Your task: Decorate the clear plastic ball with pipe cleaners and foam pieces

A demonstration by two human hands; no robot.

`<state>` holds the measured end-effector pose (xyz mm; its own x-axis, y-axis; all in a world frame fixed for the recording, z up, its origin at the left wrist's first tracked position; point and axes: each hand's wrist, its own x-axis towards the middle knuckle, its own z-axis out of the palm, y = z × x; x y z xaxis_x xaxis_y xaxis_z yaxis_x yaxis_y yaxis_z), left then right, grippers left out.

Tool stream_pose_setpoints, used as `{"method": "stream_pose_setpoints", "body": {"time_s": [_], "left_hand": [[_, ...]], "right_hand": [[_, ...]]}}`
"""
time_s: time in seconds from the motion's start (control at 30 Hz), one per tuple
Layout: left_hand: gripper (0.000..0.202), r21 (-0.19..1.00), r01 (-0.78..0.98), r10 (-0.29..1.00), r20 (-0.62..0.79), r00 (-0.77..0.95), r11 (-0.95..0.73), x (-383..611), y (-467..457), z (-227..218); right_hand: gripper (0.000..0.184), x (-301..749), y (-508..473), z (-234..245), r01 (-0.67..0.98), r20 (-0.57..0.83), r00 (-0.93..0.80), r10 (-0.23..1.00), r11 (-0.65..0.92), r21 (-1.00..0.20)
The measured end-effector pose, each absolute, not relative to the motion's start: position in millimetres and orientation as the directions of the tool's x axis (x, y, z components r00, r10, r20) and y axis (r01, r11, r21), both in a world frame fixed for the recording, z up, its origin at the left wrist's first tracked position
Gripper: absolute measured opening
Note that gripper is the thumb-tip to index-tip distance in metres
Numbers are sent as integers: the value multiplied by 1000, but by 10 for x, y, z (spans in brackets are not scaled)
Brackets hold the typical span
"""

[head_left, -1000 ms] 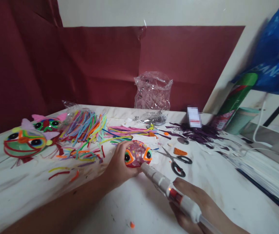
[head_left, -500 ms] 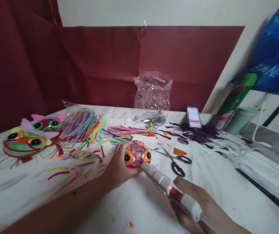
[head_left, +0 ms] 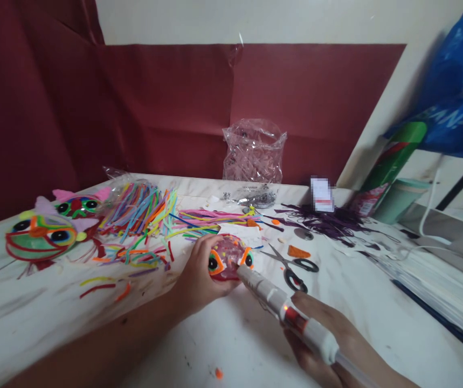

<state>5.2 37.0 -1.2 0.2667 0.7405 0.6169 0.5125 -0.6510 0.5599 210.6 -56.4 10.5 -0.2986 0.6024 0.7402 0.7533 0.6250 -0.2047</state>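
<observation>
In the middle of the table, my left hand (head_left: 199, 272) is wrapped round the side of a rounded, see-through reddish craft figure (head_left: 230, 253) with orange-rimmed black eyes and a red edge. A white hot glue gun (head_left: 265, 291) with a lit orange lamp is gripped in my right hand (head_left: 328, 334). The gun's nozzle points at the figure's front, between and below the eyes; whether it touches cannot be made out. A clear glue stick (head_left: 356, 372) runs out of the gun's back end. Black-handled scissors (head_left: 295, 265) lie open just right of the figure, beside an orange felt piece (head_left: 298, 251).
Two finished-looking figures (head_left: 39, 237) with pink ears stand at the left. Colourful pipe cleaners (head_left: 134, 210) lie in a heap behind my left hand. Purple shreds (head_left: 336, 221), a clear plastic bag (head_left: 253, 153) and a green container (head_left: 396, 156) are at the back and right.
The figure and the glue gun have shifted very slightly to the right and down. Both hands keep their hold.
</observation>
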Motion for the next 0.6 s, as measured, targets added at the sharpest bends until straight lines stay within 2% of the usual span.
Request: {"method": "stream_pose_setpoints", "body": {"time_s": [0.1,0.27,0.47,0.6], "left_hand": [[70,567,514,746,616,253,-643,56,374,-10],[70,542,510,726,627,284,-668,60,369,-19],[72,540,505,724,622,298,-673,54,370,-30],[72,556,509,739,607,292,-657,58,365,-12]], "right_hand": [[17,2095,-578,122,748,749,-313,584,638,-184],[16,2084,-588,145,760,766,-256,590,612,-218],[15,2123,-575,165,745,742,-330,583,644,-175],[14,2114,-563,145,755,731,-318,604,627,-190]]}}
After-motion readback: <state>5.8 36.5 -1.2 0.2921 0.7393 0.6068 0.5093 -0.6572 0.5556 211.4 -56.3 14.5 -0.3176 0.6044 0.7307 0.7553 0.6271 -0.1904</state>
